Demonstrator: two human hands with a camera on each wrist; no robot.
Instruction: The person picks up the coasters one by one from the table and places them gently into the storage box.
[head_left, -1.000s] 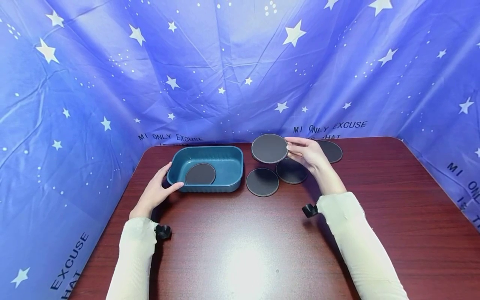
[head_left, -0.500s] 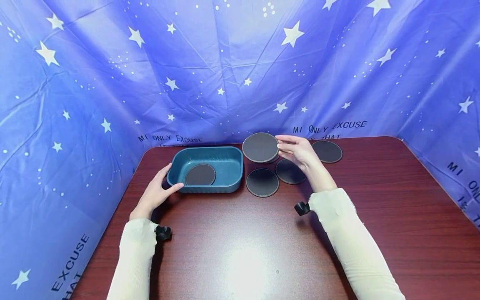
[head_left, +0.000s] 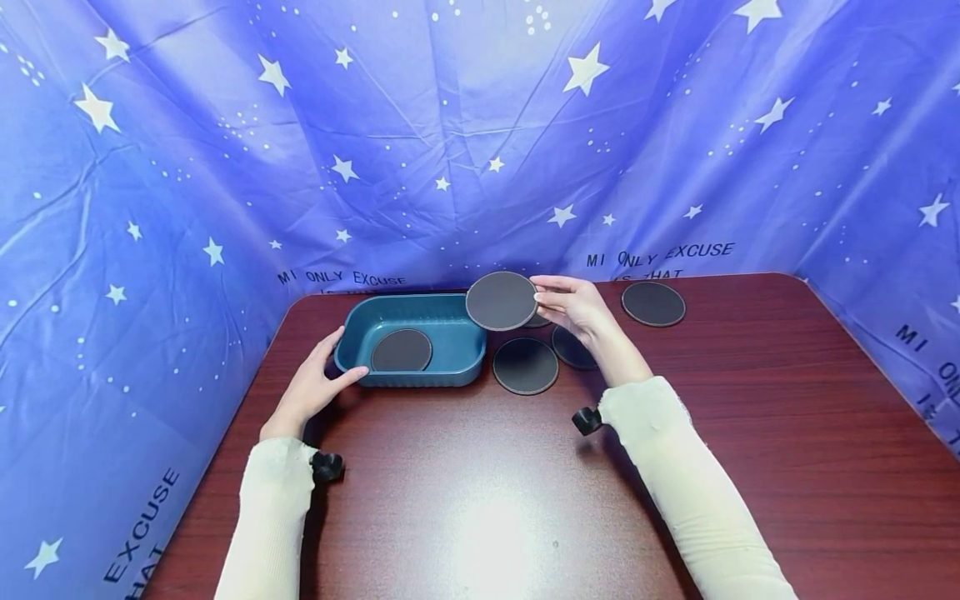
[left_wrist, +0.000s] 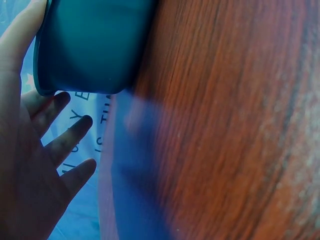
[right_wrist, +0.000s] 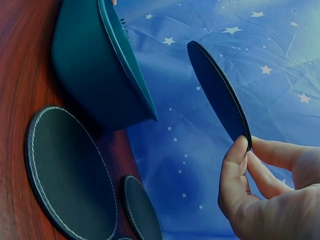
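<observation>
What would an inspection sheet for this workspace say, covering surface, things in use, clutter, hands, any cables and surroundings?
Surface: glossy, reddish-brown, wood-grain table.
Things in use: teal, rounded-rectangular, plastic-looking box, with one black, round, leather-like disc inside; four similar table discs, some partly hidden.
Clutter: nothing seen.
Hands: left hand rests on the box's left end; right hand pinches another such raised disc.
Cables: nothing seen.
Surroundings: blue fabric curtain with white stars and black lettering.

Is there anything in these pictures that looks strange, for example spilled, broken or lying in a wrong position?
Nothing stands out: I see no spill or damage. The teal container stands upright, with a dark disc lying inside. The right hand pinches another disc by its edge, and the left hand touches the container.
</observation>
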